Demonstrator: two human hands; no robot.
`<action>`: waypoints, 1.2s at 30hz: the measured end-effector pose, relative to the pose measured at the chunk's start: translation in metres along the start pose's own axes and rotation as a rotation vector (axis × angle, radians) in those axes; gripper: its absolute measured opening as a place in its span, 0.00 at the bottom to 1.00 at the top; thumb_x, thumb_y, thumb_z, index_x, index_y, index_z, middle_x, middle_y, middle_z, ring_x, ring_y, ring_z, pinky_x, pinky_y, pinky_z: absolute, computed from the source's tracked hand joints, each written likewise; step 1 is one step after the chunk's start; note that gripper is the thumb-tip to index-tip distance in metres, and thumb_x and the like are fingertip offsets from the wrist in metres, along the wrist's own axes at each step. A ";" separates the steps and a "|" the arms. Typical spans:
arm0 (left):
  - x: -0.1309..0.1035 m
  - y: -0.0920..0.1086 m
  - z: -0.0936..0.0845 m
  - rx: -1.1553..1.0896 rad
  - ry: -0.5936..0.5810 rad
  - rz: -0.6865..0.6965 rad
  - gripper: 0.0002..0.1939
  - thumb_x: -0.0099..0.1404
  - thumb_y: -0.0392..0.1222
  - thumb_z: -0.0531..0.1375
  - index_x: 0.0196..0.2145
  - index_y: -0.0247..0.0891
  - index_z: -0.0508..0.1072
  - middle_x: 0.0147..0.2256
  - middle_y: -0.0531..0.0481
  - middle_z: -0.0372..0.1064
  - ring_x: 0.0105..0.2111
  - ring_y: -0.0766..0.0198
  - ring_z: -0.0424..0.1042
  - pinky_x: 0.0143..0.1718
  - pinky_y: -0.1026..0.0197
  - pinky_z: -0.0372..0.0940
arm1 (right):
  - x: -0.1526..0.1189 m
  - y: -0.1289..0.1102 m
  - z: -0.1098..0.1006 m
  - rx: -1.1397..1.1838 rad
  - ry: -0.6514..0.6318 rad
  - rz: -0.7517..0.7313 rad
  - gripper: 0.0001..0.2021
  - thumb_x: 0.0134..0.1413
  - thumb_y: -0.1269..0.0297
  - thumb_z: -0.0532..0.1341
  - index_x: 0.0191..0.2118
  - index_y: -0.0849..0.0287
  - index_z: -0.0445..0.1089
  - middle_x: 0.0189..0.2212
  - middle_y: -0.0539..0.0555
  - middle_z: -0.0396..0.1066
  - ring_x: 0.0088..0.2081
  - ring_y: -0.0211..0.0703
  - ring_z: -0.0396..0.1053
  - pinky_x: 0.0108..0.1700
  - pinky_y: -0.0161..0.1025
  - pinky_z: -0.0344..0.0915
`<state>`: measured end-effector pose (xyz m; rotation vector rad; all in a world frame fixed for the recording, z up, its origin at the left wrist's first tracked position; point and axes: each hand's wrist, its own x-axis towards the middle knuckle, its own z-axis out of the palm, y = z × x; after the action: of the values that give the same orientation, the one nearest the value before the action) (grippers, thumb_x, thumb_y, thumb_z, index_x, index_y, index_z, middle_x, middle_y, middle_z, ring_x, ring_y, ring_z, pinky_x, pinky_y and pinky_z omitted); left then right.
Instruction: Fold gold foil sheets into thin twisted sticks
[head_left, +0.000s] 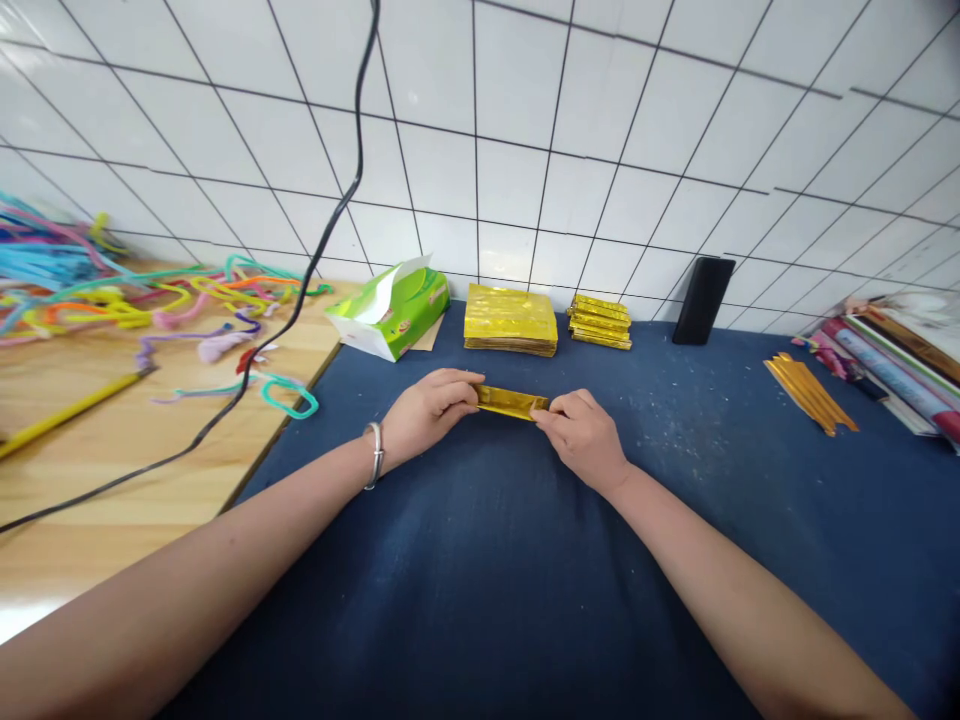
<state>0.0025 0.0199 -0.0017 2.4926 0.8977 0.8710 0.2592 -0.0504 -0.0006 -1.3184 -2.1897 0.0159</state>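
A narrow folded strip of gold foil paper (511, 402) is stretched between my two hands, just above the dark blue cloth (480, 560). My left hand (437, 408), with a silver bangle at its wrist, pinches the strip's left end. At the right end, the fingers of my right hand (583, 436) are closed on it. Behind the strip lies a thick stack of gold paper sheets (510, 320). Several folded gold strips (600, 321) are piled to the right of that stack.
A green tissue box (397, 305) stands back left. Colourful pipe cleaners (135, 300) cover the wooden table (150, 480), crossed by a black cable (322, 245). A black phone (701, 300) leans on the tiled wall. Orange-gold strips (808, 392) and books (892, 370) lie right.
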 end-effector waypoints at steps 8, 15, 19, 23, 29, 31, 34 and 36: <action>-0.013 -0.001 -0.006 0.226 -0.056 0.109 0.08 0.63 0.38 0.54 0.32 0.40 0.74 0.39 0.46 0.67 0.40 0.61 0.63 0.45 0.55 0.59 | 0.000 0.000 0.001 -0.011 -0.128 -0.130 0.14 0.60 0.66 0.51 0.45 0.53 0.71 0.35 0.57 0.69 0.38 0.45 0.61 0.42 0.44 0.62; -0.020 -0.004 -0.008 0.109 -0.183 0.068 0.09 0.65 0.41 0.52 0.34 0.40 0.72 0.35 0.49 0.71 0.38 0.63 0.66 0.44 0.59 0.60 | -0.001 0.001 0.002 0.070 -0.140 -0.137 0.12 0.59 0.66 0.52 0.42 0.55 0.72 0.35 0.57 0.71 0.40 0.45 0.63 0.44 0.46 0.61; -0.021 -0.002 -0.008 0.083 -0.187 -0.012 0.10 0.65 0.43 0.53 0.35 0.41 0.73 0.35 0.50 0.71 0.37 0.64 0.68 0.42 0.61 0.62 | 0.002 0.000 0.004 0.095 -0.140 -0.074 0.10 0.59 0.66 0.53 0.39 0.57 0.72 0.35 0.56 0.71 0.39 0.44 0.63 0.44 0.44 0.60; -0.020 0.004 -0.007 0.083 -0.174 -0.091 0.11 0.66 0.43 0.51 0.36 0.39 0.72 0.35 0.49 0.71 0.36 0.64 0.68 0.41 0.62 0.62 | 0.005 -0.002 0.007 0.145 -0.125 0.094 0.08 0.58 0.65 0.55 0.34 0.56 0.72 0.32 0.52 0.70 0.37 0.41 0.64 0.44 0.42 0.58; -0.016 0.012 -0.001 0.140 -0.138 -0.157 0.12 0.67 0.40 0.50 0.33 0.38 0.71 0.32 0.50 0.69 0.34 0.65 0.67 0.39 0.62 0.61 | 0.013 -0.010 0.009 0.167 -0.130 0.273 0.08 0.54 0.66 0.57 0.25 0.56 0.68 0.27 0.48 0.70 0.33 0.38 0.63 0.41 0.39 0.56; -0.015 0.015 0.000 0.165 -0.128 -0.181 0.11 0.66 0.40 0.50 0.31 0.37 0.71 0.31 0.50 0.69 0.33 0.65 0.67 0.38 0.62 0.61 | 0.015 -0.012 0.009 0.148 -0.127 0.297 0.08 0.53 0.67 0.57 0.25 0.57 0.66 0.27 0.48 0.69 0.33 0.38 0.63 0.40 0.39 0.56; -0.013 0.018 0.002 0.205 -0.111 -0.224 0.11 0.64 0.40 0.51 0.29 0.37 0.71 0.28 0.50 0.69 0.31 0.65 0.67 0.36 0.63 0.60 | 0.017 -0.014 0.011 0.116 -0.122 0.321 0.07 0.52 0.67 0.57 0.24 0.57 0.65 0.27 0.48 0.69 0.32 0.39 0.62 0.39 0.38 0.56; -0.011 0.020 0.002 0.228 -0.106 -0.257 0.11 0.63 0.40 0.52 0.27 0.37 0.70 0.27 0.51 0.69 0.29 0.66 0.66 0.33 0.64 0.59 | 0.018 -0.013 0.012 0.100 -0.122 0.329 0.07 0.52 0.67 0.57 0.24 0.57 0.64 0.26 0.48 0.69 0.32 0.39 0.62 0.38 0.38 0.55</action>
<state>0.0061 -0.0026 0.0026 2.5043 1.3070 0.5749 0.2367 -0.0393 0.0014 -1.6415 -2.0149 0.3363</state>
